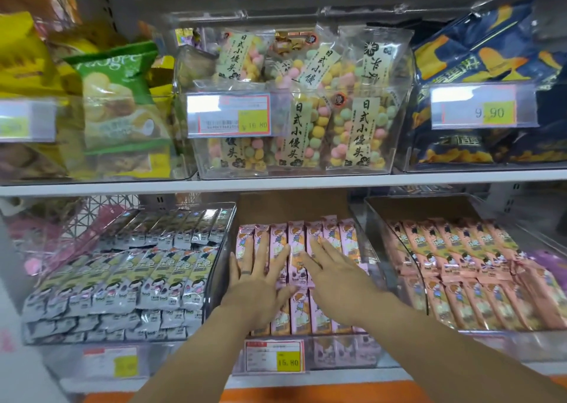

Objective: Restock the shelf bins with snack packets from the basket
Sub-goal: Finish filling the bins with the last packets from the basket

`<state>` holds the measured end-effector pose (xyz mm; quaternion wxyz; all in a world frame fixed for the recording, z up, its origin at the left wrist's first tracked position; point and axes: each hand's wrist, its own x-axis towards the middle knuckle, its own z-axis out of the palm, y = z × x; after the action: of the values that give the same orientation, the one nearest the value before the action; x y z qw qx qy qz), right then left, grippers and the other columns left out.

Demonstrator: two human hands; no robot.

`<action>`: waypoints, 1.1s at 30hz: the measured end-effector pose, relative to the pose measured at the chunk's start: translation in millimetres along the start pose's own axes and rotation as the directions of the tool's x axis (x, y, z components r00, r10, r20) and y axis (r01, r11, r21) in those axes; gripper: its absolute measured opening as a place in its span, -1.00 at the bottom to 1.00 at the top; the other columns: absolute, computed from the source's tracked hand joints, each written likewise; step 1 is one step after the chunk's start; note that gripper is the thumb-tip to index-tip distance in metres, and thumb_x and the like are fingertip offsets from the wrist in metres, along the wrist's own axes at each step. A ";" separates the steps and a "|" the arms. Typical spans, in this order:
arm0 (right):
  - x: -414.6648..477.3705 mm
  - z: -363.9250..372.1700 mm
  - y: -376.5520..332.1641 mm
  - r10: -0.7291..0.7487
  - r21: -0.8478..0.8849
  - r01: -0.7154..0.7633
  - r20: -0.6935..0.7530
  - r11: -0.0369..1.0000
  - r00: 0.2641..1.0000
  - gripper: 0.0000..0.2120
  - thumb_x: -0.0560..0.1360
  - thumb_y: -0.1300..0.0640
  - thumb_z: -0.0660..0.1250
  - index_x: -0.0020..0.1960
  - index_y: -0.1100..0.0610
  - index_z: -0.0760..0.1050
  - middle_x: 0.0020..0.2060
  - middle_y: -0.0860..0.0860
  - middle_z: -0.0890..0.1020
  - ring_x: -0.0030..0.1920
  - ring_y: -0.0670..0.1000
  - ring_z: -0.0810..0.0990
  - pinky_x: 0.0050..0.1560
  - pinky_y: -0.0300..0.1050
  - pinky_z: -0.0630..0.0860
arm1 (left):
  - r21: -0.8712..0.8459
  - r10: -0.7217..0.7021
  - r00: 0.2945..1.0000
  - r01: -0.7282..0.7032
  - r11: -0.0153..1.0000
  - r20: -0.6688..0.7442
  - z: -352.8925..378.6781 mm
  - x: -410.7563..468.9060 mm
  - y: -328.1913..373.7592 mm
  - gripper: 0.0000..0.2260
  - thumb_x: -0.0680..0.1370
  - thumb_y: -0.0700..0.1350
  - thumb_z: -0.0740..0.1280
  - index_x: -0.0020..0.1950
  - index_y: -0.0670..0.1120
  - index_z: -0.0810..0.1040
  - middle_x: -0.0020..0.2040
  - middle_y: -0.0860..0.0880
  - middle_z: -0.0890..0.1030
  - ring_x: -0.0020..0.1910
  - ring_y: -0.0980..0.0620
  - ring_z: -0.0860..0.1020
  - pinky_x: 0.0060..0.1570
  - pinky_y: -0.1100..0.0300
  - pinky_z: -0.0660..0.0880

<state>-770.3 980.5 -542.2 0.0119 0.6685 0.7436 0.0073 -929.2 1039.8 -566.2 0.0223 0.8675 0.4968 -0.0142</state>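
15.80 tag (274, 356) below pink packets (331, 237)

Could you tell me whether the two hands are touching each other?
Apart. The head view shows pink packets in the gap between the left hand and the right hand.

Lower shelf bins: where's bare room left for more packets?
Free: bare brown back of the middle clear bin, behind the pink snack packets; likewise behind the salmon packets in the right clear bin. Crowded: grey-green packets fill the left clear bin; upper bins packed.
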 end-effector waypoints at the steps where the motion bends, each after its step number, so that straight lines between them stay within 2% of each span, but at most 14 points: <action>1: -3.1 -1.2 -1.1 -0.026 0.022 0.027 -0.018 0.999 0.999 -0.34 0.61 0.13 0.12 0.55 0.03 -0.22 0.52 0.04 -0.30 0.52 0.08 -0.30 0.50 0.03 -0.16 | -0.004 0.000 1.000 0.000 1.000 -0.002 -1.1 -1.9 0.1 -0.39 0.55 0.33 -0.13 0.40 0.23 -0.47 0.40 -0.02 -0.57 0.35 -0.11 -0.58 0.37 -0.20 -0.40; 3: -10.3 -2.9 -5.1 -0.101 0.029 0.101 -0.011 0.994 0.995 -0.42 0.63 0.09 0.09 0.56 0.07 -0.10 0.54 0.00 -0.23 0.53 0.06 -0.23 0.52 0.03 -0.11 | -0.020 0.009 1.000 -0.009 1.000 0.007 -2.6 -6.4 0.0 -0.39 0.56 0.32 -0.09 0.36 0.23 -0.49 0.38 -0.01 -0.59 0.35 -0.10 -0.58 0.36 -0.17 -0.42; 5: -15.3 -0.3 -10.9 -0.137 0.061 0.133 0.063 0.989 0.989 -0.50 0.65 0.03 0.04 0.55 0.08 0.02 0.55 -0.02 -0.18 0.53 0.04 -0.20 0.52 0.07 -0.05 | -0.046 0.019 0.999 -0.017 0.999 0.037 -2.6 -10.2 -0.7 -0.38 0.58 0.30 -0.06 0.38 0.21 -0.47 0.37 -0.02 -0.60 0.33 -0.09 -0.60 0.36 -0.14 -0.42; 8: -16.4 8.0 -15.4 -0.122 0.116 0.106 0.142 0.988 0.982 -0.52 0.65 -0.02 -0.03 0.54 0.05 0.05 0.54 -0.05 -0.18 0.52 -0.02 -0.28 0.51 0.09 -0.03 | -0.058 0.026 0.996 -0.021 0.998 0.085 -0.8 -11.1 -2.2 -0.35 0.58 0.29 -0.03 0.44 0.17 -0.43 0.34 -0.04 -0.62 0.31 -0.10 -0.62 0.37 -0.13 -0.41; 12: -21.2 4.9 -15.9 -0.102 0.171 0.076 0.147 0.982 0.984 -0.51 0.65 -0.06 -0.06 0.55 0.04 0.06 0.55 -0.05 -0.17 0.52 -0.04 -0.26 0.52 0.06 -0.07 | -0.112 0.042 0.996 -0.033 0.993 0.084 -3.6 -13.1 -1.3 -0.36 0.59 0.27 0.00 0.47 0.20 -0.38 0.40 -0.04 -0.57 0.33 -0.08 -0.60 0.38 -0.12 -0.40; 15: -34.1 -12.6 -6.2 -0.080 0.213 0.075 0.018 0.974 0.997 -0.52 0.65 -0.08 -0.03 0.54 -0.01 0.06 0.55 -0.10 -0.12 0.53 -0.07 -0.19 0.51 -0.03 -0.13 | -0.139 0.044 0.998 -0.036 0.990 0.055 -9.3 -15.8 0.5 -0.38 0.58 0.28 0.02 0.47 0.27 -0.34 0.43 -0.01 -0.54 0.36 -0.06 -0.57 0.39 -0.14 -0.41; 17: -46.8 -25.6 10.3 -0.038 0.237 0.064 -0.112 0.969 0.993 -0.54 0.64 -0.04 0.03 0.52 -0.09 0.10 0.54 -0.16 -0.01 0.53 -0.11 -0.09 0.51 -0.07 -0.06 | -0.151 0.021 1.000 -0.019 0.988 0.008 -12.6 -15.8 4.7 -0.38 0.58 0.28 0.05 0.48 0.28 -0.29 0.43 0.01 -0.54 0.39 -0.07 -0.54 0.38 -0.20 -0.39; 20: -70.3 -39.6 44.1 0.080 0.289 -0.005 -0.250 0.957 0.965 -0.60 0.62 0.04 0.13 0.44 -0.15 0.29 0.46 -0.19 0.25 0.47 -0.12 0.14 0.47 -0.14 0.07 | -0.204 0.011 0.999 -0.021 0.979 -0.047 -18.6 -16.4 22.2 -0.39 0.58 0.26 0.07 0.51 0.27 -0.22 0.45 0.04 -0.51 0.42 -0.11 -0.50 0.37 -0.24 -0.35; 23: -89.4 -36.7 84.0 0.261 0.317 -0.158 -0.313 0.935 0.913 -0.63 0.58 0.11 0.19 0.38 -0.05 0.41 0.39 -0.10 0.39 0.40 -0.05 0.30 0.40 -0.16 0.21 | -0.188 0.093 0.992 -0.108 0.976 -0.085 -24.1 -20.3 53.4 -0.40 0.60 0.20 0.10 0.51 0.25 -0.21 0.46 0.04 -0.49 0.43 -0.09 -0.49 0.37 -0.23 -0.36; 25: -97.4 -25.8 108.6 0.364 0.304 -0.278 -0.278 0.911 0.889 -0.57 0.56 0.13 0.22 0.43 -0.03 0.35 0.45 0.00 0.33 0.45 0.03 0.23 0.41 -0.10 0.22 | -0.188 0.186 0.974 -0.208 0.960 -0.128 -25.7 -21.5 79.1 -0.42 0.61 0.18 0.09 0.51 0.27 -0.19 0.47 0.10 -0.47 0.43 -0.05 -0.49 0.37 -0.21 -0.38; 27: -100.5 -11.2 126.6 0.414 0.213 -0.374 -0.189 0.903 0.891 -0.47 0.57 0.02 0.21 0.51 -0.08 0.15 0.54 0.04 0.09 0.52 0.09 0.04 0.49 0.01 0.09 | -0.203 0.262 0.950 -0.293 0.934 -0.168 -27.4 -20.1 105.8 -0.47 0.62 0.18 0.05 0.51 0.27 -0.16 0.48 0.16 -0.41 0.45 0.02 -0.45 0.38 -0.19 -0.38; 30: -93.2 0.7 140.6 0.401 0.105 -0.391 -0.092 0.914 0.912 -0.40 0.58 -0.16 0.11 0.53 -0.17 -0.08 0.55 0.00 -0.14 0.54 0.13 -0.16 0.49 0.20 -0.11 | -0.246 0.336 0.931 -0.361 0.899 -0.140 -29.4 -12.7 141.9 -0.51 0.62 0.20 -0.02 0.52 0.26 -0.12 0.50 0.19 -0.38 0.46 0.06 -0.42 0.38 -0.14 -0.38; 33: -81.8 2.8 148.9 0.382 0.090 -0.382 0.016 0.920 0.924 -0.40 0.59 -0.21 0.01 0.52 -0.20 -0.21 0.53 0.00 -0.27 0.52 0.16 -0.26 0.44 0.28 -0.22 | -0.264 0.340 0.935 -0.356 0.897 -0.105 -27.0 -6.0 159.5 -0.52 0.63 0.20 -0.05 0.52 0.24 -0.11 0.51 0.16 -0.36 0.46 0.07 -0.43 0.38 -0.13 -0.39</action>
<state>-613.6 915.0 -540.3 -0.0210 0.8004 0.5986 -0.0242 -794.6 955.4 -535.0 0.1322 0.9305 0.3311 0.0842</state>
